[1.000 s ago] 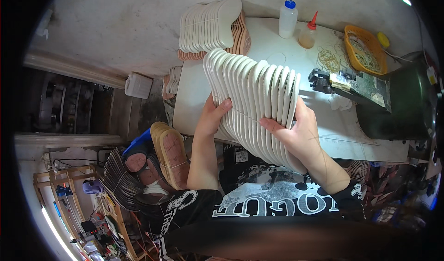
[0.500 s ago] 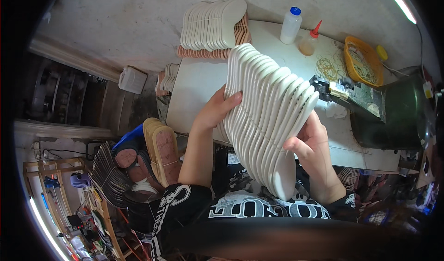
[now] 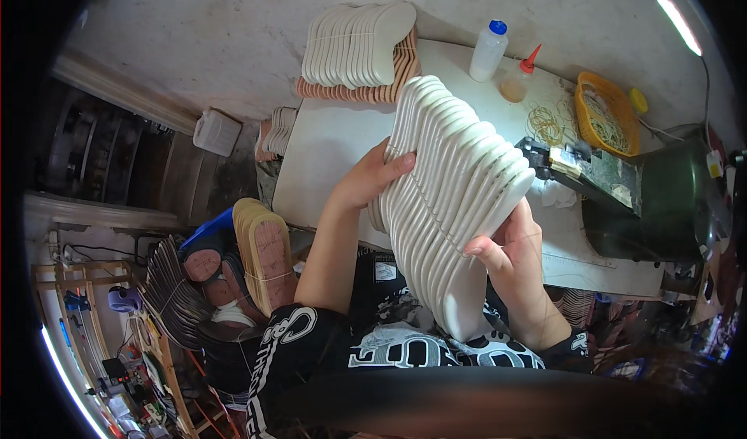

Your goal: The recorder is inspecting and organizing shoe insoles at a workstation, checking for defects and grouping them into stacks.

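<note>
A thick bundle of white shoe insoles point(image 3: 443, 198), bound around the middle by a thin cord, is held up in front of my chest, over the table's near edge. My left hand point(image 3: 379, 176) grips its left side, thumb lying on the insole edges. On the right side, my right hand point(image 3: 510, 244) clasps the bundle, its thumb by the cord and its other fingers partly hidden behind the end insole. The lower tips of the insoles reach down against my black printed shirt point(image 3: 412, 353).
On the white table point(image 3: 327, 151) are a tied white insole bundle point(image 3: 354, 44) over pinkish ones, a blue-capped bottle point(image 3: 488, 52), a red-nozzled bottle point(image 3: 517, 85), loose rubber bands point(image 3: 547, 125), an orange basket point(image 3: 603, 116) and a black machine part point(image 3: 591, 171). More insole bundles point(image 3: 264, 256) stand at left.
The white bundle has turned slightly in my hands, its lower end shifting left. My right hand has moved a little left with it. The whole view has shifted slightly.
</note>
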Action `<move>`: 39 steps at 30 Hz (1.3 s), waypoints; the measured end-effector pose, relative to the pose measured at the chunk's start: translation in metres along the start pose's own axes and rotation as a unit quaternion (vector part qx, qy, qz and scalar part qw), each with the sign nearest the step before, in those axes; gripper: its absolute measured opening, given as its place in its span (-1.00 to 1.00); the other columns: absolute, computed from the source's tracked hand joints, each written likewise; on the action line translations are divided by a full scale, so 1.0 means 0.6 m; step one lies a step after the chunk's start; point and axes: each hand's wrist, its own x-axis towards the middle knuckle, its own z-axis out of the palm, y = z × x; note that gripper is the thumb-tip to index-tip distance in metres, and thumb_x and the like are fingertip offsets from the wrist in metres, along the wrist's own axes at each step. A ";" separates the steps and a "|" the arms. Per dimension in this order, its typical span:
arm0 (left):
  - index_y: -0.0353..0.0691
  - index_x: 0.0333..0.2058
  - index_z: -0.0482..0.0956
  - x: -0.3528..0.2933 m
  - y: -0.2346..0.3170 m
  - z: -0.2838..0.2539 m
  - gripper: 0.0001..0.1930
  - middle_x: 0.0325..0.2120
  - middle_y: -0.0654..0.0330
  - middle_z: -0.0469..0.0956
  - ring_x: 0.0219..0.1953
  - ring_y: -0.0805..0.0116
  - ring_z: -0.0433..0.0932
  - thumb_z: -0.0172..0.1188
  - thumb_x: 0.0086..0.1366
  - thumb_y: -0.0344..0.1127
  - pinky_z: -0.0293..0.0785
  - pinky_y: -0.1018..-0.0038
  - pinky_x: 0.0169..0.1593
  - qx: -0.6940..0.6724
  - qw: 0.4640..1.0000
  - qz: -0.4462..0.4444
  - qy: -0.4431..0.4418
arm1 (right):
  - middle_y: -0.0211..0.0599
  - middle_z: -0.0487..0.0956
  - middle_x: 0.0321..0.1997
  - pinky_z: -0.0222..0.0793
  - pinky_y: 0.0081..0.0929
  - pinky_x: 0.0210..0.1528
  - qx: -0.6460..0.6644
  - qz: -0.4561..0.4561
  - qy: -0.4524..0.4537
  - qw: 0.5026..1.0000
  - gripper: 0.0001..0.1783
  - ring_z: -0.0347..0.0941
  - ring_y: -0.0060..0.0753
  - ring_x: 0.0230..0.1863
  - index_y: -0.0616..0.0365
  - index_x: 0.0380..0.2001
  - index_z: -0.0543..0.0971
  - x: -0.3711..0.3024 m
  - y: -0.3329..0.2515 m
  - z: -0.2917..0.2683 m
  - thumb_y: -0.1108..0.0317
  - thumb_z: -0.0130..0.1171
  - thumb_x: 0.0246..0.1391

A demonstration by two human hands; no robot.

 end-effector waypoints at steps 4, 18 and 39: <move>-0.49 0.20 0.18 0.005 0.006 -0.001 -0.06 0.08 -0.05 0.40 0.13 0.19 0.36 0.27 0.11 0.21 0.23 0.37 0.21 0.004 1.000 -0.004 -0.001 | 0.03 0.57 -0.11 0.48 -0.42 -0.07 -0.035 -0.007 0.004 0.999 0.00 0.58 -0.24 -0.09 0.44 0.13 0.20 0.000 0.004 -0.002 -0.08 0.41 -0.16; -0.32 0.17 0.28 -0.039 -0.045 -0.043 0.06 0.07 0.19 0.39 0.08 0.37 0.40 0.53 -0.27 0.14 0.32 0.39 0.16 0.074 0.953 0.277 0.100 | -0.09 0.44 0.10 0.28 -0.26 0.21 -0.197 -0.167 -0.054 0.964 -0.06 0.39 -0.18 0.14 0.29 0.15 0.26 0.005 0.232 -0.007 0.18 0.49 -0.28; -0.29 0.28 0.15 0.034 -0.104 -0.078 -0.30 0.18 0.10 0.33 0.23 0.32 0.26 -0.04 0.37 0.12 0.15 0.40 0.27 -0.027 0.996 0.072 0.035 | -0.08 0.46 0.02 0.26 -0.28 0.14 -0.178 -0.087 -0.019 0.980 -0.25 0.40 -0.12 0.05 0.27 0.06 0.35 0.016 0.228 0.001 0.18 0.42 -0.19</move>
